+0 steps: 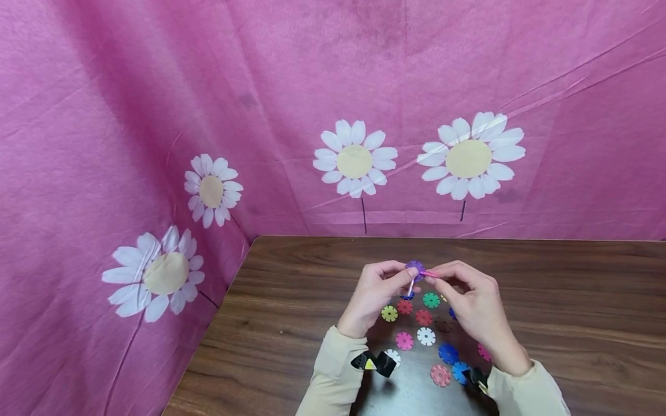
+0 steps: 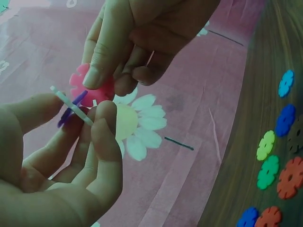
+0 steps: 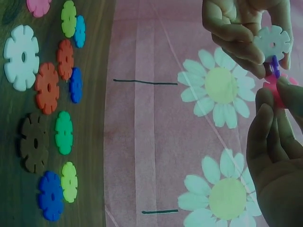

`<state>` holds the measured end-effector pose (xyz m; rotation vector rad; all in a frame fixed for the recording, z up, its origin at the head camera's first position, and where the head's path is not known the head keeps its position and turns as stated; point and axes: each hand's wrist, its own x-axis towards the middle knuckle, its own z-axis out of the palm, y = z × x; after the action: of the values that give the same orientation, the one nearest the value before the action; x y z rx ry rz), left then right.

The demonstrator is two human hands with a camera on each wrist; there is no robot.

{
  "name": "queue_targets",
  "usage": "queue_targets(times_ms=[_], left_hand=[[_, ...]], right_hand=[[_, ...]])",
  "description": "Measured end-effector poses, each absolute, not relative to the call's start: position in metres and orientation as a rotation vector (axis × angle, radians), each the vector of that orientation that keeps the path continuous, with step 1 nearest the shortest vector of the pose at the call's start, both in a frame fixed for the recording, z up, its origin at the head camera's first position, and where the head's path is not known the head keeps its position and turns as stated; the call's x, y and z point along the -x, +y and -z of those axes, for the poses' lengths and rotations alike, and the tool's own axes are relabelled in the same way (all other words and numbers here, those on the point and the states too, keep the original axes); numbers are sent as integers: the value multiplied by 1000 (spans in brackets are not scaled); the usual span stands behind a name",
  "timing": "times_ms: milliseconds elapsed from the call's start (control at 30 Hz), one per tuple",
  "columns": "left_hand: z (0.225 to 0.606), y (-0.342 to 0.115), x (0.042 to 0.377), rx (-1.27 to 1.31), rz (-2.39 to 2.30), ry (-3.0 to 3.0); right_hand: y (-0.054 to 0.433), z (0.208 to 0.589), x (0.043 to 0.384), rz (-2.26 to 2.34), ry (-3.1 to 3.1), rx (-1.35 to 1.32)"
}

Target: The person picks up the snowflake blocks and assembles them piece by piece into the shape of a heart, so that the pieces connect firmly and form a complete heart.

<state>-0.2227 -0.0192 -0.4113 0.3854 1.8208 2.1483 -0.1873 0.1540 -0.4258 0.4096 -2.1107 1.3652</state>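
My left hand (image 1: 370,294) pinches a white notched disc (image 3: 266,41) joined with a purple notched disc (image 1: 414,267). My right hand (image 1: 477,303) pinches a pink notched disc (image 2: 105,91) between thumb and fingers. In both wrist views the pink disc's edge meets the purple disc, with the white one on its other side. How deeply the pink and purple slots interlock is hidden by the fingers. Both hands are raised above the table, close together.
Loose notched discs lie on the wooden table (image 1: 291,300) below and around the hands, among them green (image 1: 431,300), yellow (image 1: 389,314), white (image 1: 426,336), blue (image 1: 448,353) and brown (image 3: 34,143) ones. A pink cloth (image 1: 270,115) with printed daisies hangs behind and at the left.
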Motion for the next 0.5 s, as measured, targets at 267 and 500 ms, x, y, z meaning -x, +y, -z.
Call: queue_targets(times_ms=[267,500], left_hand=[[412,-16,221,-373,-2161,1740],[414,-17,222,-375,-2129,1796]], right_hand=[[157,426,188,-1389,-2106,-508],[161,423,188,-1346,-2143,-531]])
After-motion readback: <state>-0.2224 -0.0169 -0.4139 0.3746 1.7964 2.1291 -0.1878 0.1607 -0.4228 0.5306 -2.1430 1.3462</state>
